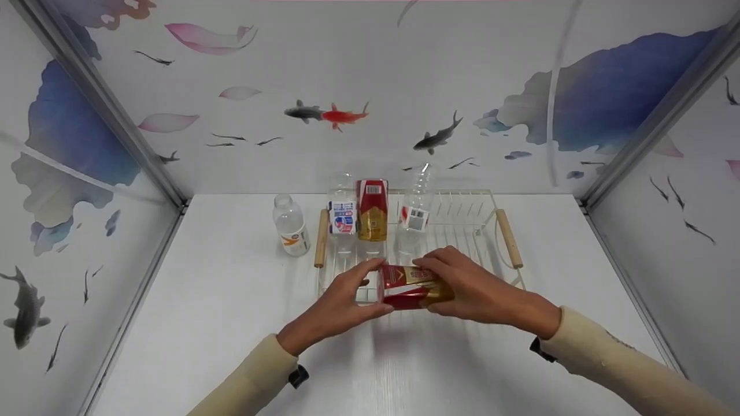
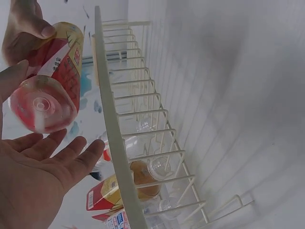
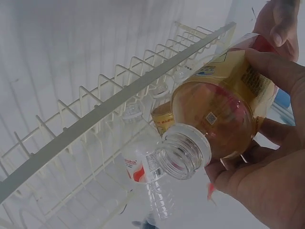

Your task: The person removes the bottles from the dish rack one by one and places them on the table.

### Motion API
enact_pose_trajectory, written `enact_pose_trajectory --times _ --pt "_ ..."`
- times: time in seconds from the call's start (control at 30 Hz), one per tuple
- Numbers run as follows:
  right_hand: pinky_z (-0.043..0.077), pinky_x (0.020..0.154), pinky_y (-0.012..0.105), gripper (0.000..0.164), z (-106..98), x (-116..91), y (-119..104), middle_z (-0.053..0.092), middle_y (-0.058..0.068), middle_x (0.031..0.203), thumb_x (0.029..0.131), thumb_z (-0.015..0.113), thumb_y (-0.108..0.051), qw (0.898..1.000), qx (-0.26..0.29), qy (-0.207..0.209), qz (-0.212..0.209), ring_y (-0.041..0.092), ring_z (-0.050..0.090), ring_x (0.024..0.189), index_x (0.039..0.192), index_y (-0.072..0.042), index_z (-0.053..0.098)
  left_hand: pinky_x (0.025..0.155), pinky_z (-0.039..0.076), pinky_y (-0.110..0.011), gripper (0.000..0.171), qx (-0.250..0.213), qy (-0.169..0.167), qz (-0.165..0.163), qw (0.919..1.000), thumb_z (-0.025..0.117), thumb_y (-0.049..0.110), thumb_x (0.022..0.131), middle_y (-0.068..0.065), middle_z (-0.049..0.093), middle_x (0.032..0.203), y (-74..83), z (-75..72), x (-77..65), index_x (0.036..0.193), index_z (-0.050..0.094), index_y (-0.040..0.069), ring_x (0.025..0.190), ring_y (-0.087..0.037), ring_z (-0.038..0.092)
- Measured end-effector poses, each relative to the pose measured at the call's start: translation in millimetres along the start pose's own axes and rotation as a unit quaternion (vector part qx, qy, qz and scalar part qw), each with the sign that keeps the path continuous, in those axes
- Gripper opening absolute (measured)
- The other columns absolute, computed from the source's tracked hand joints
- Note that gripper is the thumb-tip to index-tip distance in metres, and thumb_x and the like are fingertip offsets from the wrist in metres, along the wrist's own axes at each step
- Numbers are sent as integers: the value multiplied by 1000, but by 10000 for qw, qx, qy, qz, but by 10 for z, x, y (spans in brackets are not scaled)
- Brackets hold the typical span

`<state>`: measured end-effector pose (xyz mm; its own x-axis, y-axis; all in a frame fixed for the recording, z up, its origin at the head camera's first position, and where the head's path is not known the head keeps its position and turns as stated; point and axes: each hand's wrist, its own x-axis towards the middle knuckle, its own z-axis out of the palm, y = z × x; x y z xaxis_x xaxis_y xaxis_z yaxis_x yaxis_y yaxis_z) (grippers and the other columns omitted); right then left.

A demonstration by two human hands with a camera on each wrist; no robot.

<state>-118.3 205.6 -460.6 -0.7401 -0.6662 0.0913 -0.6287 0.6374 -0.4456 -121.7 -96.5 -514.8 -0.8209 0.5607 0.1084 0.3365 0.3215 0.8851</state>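
Note:
A red and gold plastic bottle (image 1: 411,287) is held sideways above the near side of a white wire rack (image 1: 462,226). My right hand (image 1: 480,286) grips it near the neck end, thumb on one side and fingers on the other. The right wrist view shows its clear neck (image 3: 183,151) uncapped. At the base end is my left hand (image 1: 346,296), thumb and fingers spread around the base. In the left wrist view the left fingers (image 2: 71,155) look extended, with the thumb close to the bottle; firm contact cannot be told.
Inside the rack are a clear bottle with a blue-white label (image 1: 343,218), another red and gold bottle (image 1: 373,211) and a clear bottle with a red-white label (image 1: 415,218). An orange-labelled clear bottle (image 1: 292,228) stands left of the rack's wooden handle (image 1: 321,238). Printed walls enclose the table.

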Motion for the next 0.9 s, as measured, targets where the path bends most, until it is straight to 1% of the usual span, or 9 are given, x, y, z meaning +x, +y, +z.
enact_pose_trajectory --times 0.1,0.2,0.33,0.4,0.63,0.77,0.9 --pt "61 106 45 76 9 4 -18 58 4 149 89 95 -27 10000 5 27 -20 22 53 135 152 -10 56 119 51 -53 83 -43 -43 44 10000 87 39 97 2 55 161 9 24 27 166 44 20 145 -19 53" --pt "61 107 44 72 10 13 -32 59 2 146 89 96 -25 10000 66 56 -38 19 53 134 148 -11 56 118 53 -48 82 -118 -95 113 9998 88 37 97 2 55 159 18 46 54 165 44 20 142 -18 55" --pt "60 108 44 72 3 22 -47 60 0 145 89 96 -25 9999 98 61 -77 18 53 134 147 -12 57 113 56 -38 81 -107 -129 134 9998 89 36 96 3 57 156 33 71 80 163 45 22 138 -18 57" --pt "59 109 45 73 1 25 -52 60 0 146 88 97 -25 9999 74 56 -138 18 53 134 148 -12 57 111 57 -35 82 -60 -150 151 9998 90 35 96 3 57 155 42 83 90 163 45 22 138 -18 57" --pt "55 111 48 68 10 48 -65 63 -2 143 88 96 -28 9987 -82 131 -493 18 53 134 146 -14 63 109 57 -33 82 230 -139 342 9991 91 35 94 -3 59 154 57 128 128 160 47 19 137 -19 57" --pt "55 110 48 66 20 48 -67 64 -3 141 88 96 -29 9981 -128 153 -581 18 54 133 145 -14 66 107 58 -31 81 289 -154 333 9989 92 36 93 -1 60 150 63 152 145 159 48 18 132 -18 58" --pt "55 111 48 66 29 46 -70 63 -3 142 88 96 -31 9981 -159 143 -569 17 54 133 144 -14 65 105 58 -30 80 320 -165 258 9990 92 37 92 0 60 147 71 180 161 157 49 18 130 -17 58"
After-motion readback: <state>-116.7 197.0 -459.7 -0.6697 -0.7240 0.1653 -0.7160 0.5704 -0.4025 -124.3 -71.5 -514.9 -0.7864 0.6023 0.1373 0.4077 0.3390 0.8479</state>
